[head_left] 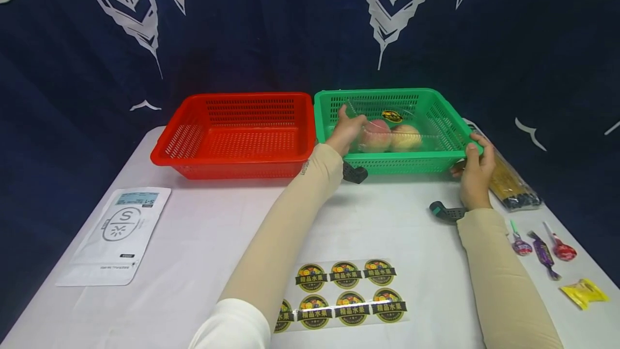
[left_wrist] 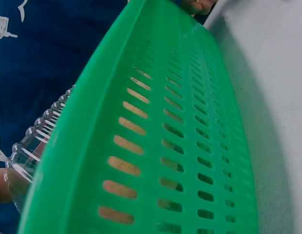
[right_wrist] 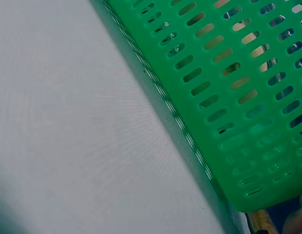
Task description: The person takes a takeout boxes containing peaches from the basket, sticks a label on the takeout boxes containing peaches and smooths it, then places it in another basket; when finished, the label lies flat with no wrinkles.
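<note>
- Already the clear fruit box (head_left: 387,133) sits inside the green basket (head_left: 436,163).
- The left hand (head_left: 346,132) grips it; its release remains.
- The right hand (head_left: 477,168) clasps the basket's rim.

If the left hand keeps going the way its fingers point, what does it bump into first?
Probably the clear fruit box it already touches, with two peaches inside; beyond that, the green basket's back wall. The left hand points away from the person.

The left hand's (head_left: 346,131) fingertips vanish behind the clear box (head_left: 387,131) in the green basket (head_left: 450,123). The sticker sheet (head_left: 339,295) — its left end — lies under the forearm; its print is too small to read.
</note>
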Motion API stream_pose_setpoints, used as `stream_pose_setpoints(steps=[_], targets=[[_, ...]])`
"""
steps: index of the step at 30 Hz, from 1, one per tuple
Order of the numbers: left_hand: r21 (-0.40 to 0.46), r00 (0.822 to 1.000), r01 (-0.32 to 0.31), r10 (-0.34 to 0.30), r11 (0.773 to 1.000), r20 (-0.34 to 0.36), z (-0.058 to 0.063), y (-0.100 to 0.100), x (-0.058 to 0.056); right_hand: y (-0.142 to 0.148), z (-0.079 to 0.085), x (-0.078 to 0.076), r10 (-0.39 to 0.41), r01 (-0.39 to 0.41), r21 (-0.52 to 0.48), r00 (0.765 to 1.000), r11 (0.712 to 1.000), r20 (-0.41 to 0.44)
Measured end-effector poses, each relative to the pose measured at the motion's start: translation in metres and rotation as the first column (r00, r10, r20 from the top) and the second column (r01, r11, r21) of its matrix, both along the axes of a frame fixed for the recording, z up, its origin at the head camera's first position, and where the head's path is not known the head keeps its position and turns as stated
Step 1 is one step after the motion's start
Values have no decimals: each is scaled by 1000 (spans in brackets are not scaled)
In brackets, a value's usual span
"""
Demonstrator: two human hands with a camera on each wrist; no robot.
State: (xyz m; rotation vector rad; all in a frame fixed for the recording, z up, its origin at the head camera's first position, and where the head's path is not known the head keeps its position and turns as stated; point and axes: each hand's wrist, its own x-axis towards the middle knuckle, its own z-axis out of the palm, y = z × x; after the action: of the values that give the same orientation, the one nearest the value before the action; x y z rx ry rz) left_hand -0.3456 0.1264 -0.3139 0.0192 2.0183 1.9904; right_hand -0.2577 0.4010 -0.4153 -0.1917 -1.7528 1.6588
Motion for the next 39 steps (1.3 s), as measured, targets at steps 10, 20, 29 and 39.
stream_pose_setpoints(steps=[10, 20, 29, 39], targets=[[9, 1000, -30, 30, 1000, -1, -4, -5, -10, -4, 4, 3, 9, -9, -6, 1000, 1000, -8], [59, 999, 25, -27, 998, 29, -3, -15, -13, -2, 2, 2, -1, 2, 22, 1000, 1000, -4], [79, 998, 64, -63, 995, -13, 0, -19, -17, -2, 1, 3, -21, 19, 61, 999, 998, 31], [128, 989, 144, -140, 981, -38, 15, -31, -14, -2, 2, 3, -15, 14, 49, 999, 999, 31]])
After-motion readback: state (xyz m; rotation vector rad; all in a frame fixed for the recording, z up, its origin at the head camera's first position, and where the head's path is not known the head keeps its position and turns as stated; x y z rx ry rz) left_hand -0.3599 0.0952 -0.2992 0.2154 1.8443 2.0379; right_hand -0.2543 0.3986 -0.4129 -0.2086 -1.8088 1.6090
